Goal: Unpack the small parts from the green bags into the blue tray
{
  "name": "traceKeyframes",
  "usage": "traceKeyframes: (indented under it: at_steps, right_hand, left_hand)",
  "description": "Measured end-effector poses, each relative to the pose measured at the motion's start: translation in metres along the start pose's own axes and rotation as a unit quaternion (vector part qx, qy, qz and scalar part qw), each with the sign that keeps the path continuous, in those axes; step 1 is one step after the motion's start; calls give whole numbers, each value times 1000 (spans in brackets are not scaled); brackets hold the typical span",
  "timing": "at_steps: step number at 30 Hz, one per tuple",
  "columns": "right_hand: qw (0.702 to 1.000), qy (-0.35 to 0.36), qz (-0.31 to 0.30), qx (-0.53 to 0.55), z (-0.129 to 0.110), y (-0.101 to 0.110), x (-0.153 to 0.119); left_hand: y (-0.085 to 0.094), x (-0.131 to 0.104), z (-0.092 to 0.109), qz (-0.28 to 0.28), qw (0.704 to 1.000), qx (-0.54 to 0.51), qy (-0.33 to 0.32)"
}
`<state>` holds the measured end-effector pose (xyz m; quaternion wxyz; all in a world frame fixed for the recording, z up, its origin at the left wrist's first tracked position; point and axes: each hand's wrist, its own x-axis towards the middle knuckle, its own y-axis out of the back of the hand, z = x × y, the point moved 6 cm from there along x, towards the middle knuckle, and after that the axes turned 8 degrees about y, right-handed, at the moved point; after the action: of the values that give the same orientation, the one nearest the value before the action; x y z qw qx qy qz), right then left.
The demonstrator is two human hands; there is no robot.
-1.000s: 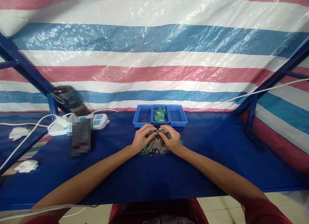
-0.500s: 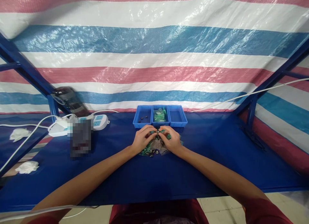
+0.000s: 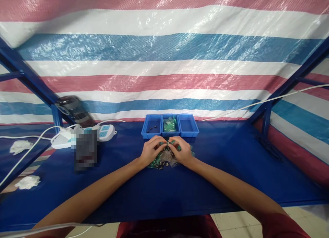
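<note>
My left hand (image 3: pixel 151 150) and my right hand (image 3: pixel 183 152) meet fingertip to fingertip over a small pile. Both are closed in a pinch, with thumbs and forefingers close together. Something small with a metallic glint shows between them, too small to name. Beneath lie small green and clear plastic bags (image 3: pixel 155 162) and several loose screw-like metal pieces (image 3: pixel 167 164). Parts of the pile are hidden by my fingers. Just beyond my hands stand three joined blue bins. The left bin (image 3: pixel 151 135) holds a few small dark pieces, the middle one a green-tinted bag (image 3: pixel 170 124).
The right blue bin (image 3: pixel 189 134) shows a bare floor. To the left are a white power strip (image 3: pixel 107 132) with cables, a pixelated dark object (image 3: pixel 86 150), a dark bottle (image 3: pixel 74 109) and crumpled white tissues (image 3: pixel 27 182). A black cord (image 3: pixel 268 147) lies at the right.
The view has tilted slightly, so the bins and striped sheet sit a little lower. My hands stay together over the pile, with only small finger shifts.
</note>
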<state>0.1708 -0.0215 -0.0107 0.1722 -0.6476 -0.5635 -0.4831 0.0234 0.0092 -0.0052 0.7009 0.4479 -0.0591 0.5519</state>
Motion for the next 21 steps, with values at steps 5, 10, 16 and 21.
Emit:
traceKeyframes:
  at_steps: [5,10,16,21]
  right_hand:
    - [1000,-1,-20,-2,3,-2,-1]
    - [1000,6,-31,-4,3,-1,0]
    - [999,15,-33,-4,3,-1,1]
    - [999,0,-40,-1,5,-3,-1]
  left_hand:
    - [2,0,3,12,1000,-1,-6]
    - [2,0,1,19,1000,7,1]
    - [0,0,0,15,1000,0,-3]
    - [1,-1,1,20,1000,1,-8]
